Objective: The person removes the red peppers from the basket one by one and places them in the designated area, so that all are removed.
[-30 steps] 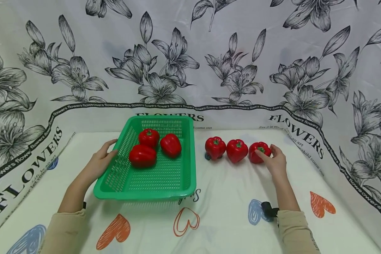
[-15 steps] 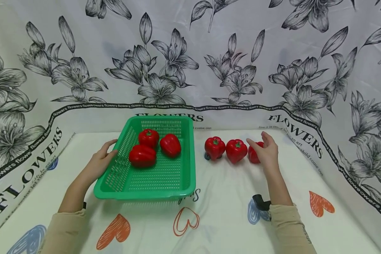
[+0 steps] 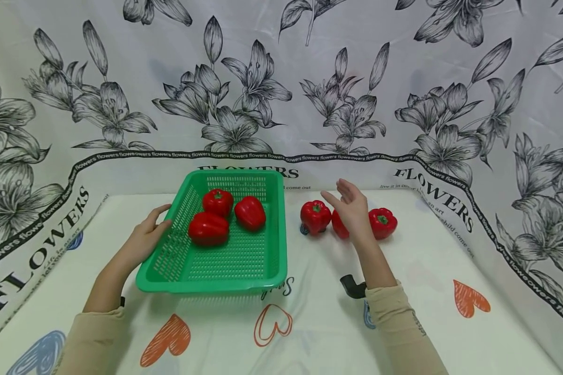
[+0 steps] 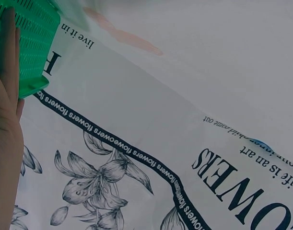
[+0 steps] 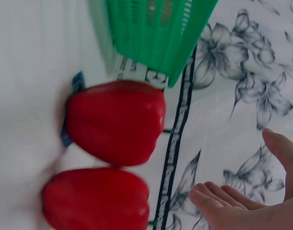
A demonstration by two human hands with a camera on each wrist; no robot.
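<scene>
A green plastic basket (image 3: pixel 274 250) holds three red bell peppers, one of them upright with its stem up (image 3: pixel 218 203). My left hand (image 3: pixel 143 240) rests against the basket's left side, and in the left wrist view its straight fingers (image 4: pixel 9 52) lie along the slotted wall. To the right of the basket, three more red bell peppers stand in a row: a left one (image 3: pixel 316 216), a middle one (image 3: pixel 340 227) and a right one (image 3: pixel 382 223). My right hand (image 3: pixel 354 211) is above the middle pepper and partly hides it, its fingers spread and holding nothing.
A white cloth (image 3: pixel 216 333) printed with hearts and lettering covers the table. Behind it hangs a white sheet with black flower drawings (image 3: pixel 236 127). A black device (image 3: pixel 353 286) is worn at the right wrist.
My right hand has let go of the right pepper and moved left, up over the middle one. That pepper stays in its place. The left hand and basket have not moved.
</scene>
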